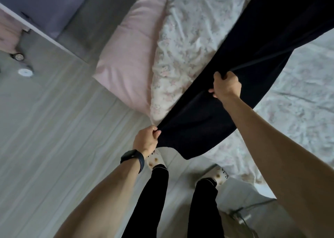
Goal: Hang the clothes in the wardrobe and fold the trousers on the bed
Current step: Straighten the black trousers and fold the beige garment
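Dark navy trousers (253, 44) stretch across the bed (298, 79) from its near corner up to the top right. My left hand (146, 140), a dark watch on its wrist, pinches one end of the trousers just off the bed's corner. My right hand (226, 86) grips a fold of the same cloth higher up, over the mattress. The cloth is taut between the two hands, and a loose flap hangs below them over the bed edge.
The bed has a pale floral cover and a pink quilt (126, 60) along its left side. Grey wood floor (54, 138) lies to the left. My legs and slippers (153, 161) stand at the bed's corner. A cable (242, 218) lies on the floor at bottom right.
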Tool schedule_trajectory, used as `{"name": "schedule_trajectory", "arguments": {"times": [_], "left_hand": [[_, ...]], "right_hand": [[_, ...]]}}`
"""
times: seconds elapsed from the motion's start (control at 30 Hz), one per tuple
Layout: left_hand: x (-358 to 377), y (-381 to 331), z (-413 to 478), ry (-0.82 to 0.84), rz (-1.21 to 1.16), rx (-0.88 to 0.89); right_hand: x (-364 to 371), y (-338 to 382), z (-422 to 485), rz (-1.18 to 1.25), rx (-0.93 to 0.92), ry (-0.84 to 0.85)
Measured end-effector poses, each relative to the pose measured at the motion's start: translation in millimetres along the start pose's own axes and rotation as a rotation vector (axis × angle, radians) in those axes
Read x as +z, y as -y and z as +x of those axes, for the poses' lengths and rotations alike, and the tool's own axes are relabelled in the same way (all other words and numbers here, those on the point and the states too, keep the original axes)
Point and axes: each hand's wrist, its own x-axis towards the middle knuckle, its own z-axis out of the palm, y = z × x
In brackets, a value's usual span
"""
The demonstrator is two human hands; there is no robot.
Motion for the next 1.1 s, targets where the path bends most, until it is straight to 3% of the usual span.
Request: {"name": "schedule_trajectory", "arguments": {"times": [0.2,0.4,0.53,0.63,0.73,0.93,1.1], "left_hand": [[1.8,11.8,17.9,-0.042,0.014,0.106],[10.7,25.6,10.2,0.010,0.088,0.208],[16.3,39.5,23.4,0.027,0.159,0.241],[17.0,47.3,30.8,-0.052,0.088,0.146],[17.6,50.4,30.9,-0.024,0.077,0.068],[2.7,39.6,30.8,0.057,0.142,0.007],[-23.0,1.3,18.9,0.055,0.163,0.131]], "right_hand": [[30.4,-9.5,-25.4,-0.160,-0.045,-0.015],[69.6,-28.7,-77.9,-0.436,0.069,0.154],[85.1,-27.9,-81.0,-0.401,0.121,0.084],[91.4,-27.8,-83.9,-0.221,0.002,0.035],[94.1,-32.3,-90.5,-0.168,-0.081,0.019],[97.9,-41.3,-85.2,-0.241,-0.092,0.318],[88.5,-48.0,-92.5,-0.126,0.018,0.264]]}}
